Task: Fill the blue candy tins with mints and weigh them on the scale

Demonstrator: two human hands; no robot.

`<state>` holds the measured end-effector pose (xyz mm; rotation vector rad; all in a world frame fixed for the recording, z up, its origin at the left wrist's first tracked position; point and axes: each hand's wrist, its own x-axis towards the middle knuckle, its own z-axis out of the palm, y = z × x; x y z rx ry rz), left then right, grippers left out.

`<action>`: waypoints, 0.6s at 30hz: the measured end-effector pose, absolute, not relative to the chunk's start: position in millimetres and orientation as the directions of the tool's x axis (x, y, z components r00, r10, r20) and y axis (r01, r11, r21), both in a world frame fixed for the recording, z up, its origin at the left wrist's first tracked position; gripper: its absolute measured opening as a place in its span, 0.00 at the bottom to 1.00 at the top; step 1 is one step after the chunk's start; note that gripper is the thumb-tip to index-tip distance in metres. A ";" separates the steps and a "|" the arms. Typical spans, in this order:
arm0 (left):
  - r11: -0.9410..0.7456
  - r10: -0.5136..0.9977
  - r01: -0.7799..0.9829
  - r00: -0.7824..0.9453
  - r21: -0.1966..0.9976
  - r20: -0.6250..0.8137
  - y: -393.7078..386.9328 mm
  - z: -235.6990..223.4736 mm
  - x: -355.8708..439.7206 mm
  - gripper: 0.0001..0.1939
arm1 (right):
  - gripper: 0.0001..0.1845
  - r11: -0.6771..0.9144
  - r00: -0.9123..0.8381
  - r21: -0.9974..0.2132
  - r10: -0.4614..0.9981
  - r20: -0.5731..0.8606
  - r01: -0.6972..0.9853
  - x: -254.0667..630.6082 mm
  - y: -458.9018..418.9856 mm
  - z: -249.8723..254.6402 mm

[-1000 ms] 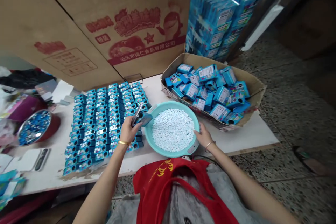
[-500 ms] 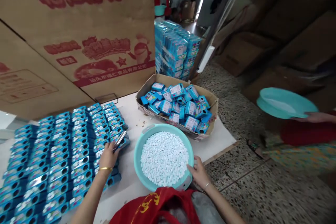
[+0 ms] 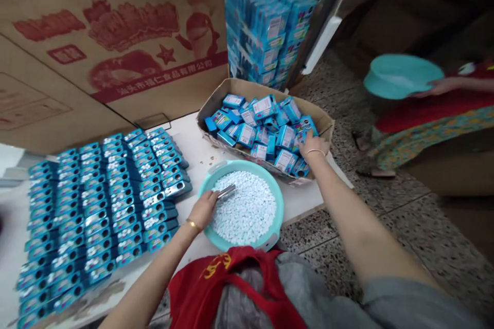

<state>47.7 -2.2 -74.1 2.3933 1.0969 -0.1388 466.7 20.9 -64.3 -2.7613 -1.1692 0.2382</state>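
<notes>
My left hand (image 3: 204, 209) is closed around a slim shiny metal tool (image 3: 226, 192). The tool's far end is over the small white candies (image 3: 247, 211) that fill a turquoise plastic basin (image 3: 278, 200). My right hand (image 3: 314, 145) reaches over the right side of a low cardboard carton (image 3: 326, 122). Its fingers are apart and touch the small blue boxes (image 3: 264, 107) heaped there; the fingertips are partly hidden. To the left, rows of small blue boxes (image 3: 94, 216) with round dark holes lie close together, with white candies on many of them.
A big brown cardboard box (image 3: 154, 97) stands behind the white table (image 3: 200, 151). Plastic-wrapped stacks of blue boxes (image 3: 266, 25) are at the back. On the right, another person's hand (image 3: 442, 86) holds a turquoise basin (image 3: 403, 74) above the speckled floor.
My right hand has left the basin rim and moved up to the carton of boxes. My left hand has brought the metal tool from the box rows over the candies.
</notes>
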 end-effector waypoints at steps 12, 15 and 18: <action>-0.728 0.482 0.609 0.781 0.314 -0.397 -19.5 -122.9 104.5 0.18 | 0.31 -0.258 0.515 -0.587 0.794 0.324 0.768 443.3 -41.6 -14.7; -0.752 0.395 0.545 0.823 0.372 -0.409 -33.8 -120.1 94.3 0.17 | 0.30 -0.215 0.479 -0.859 0.877 0.040 0.465 415.0 -69.6 16.0; -0.728 0.335 0.513 0.845 0.455 -0.416 -44.5 -119.0 88.1 0.17 | 0.32 -0.392 0.263 -0.915 0.897 -0.355 0.101 380.0 -98.6 37.7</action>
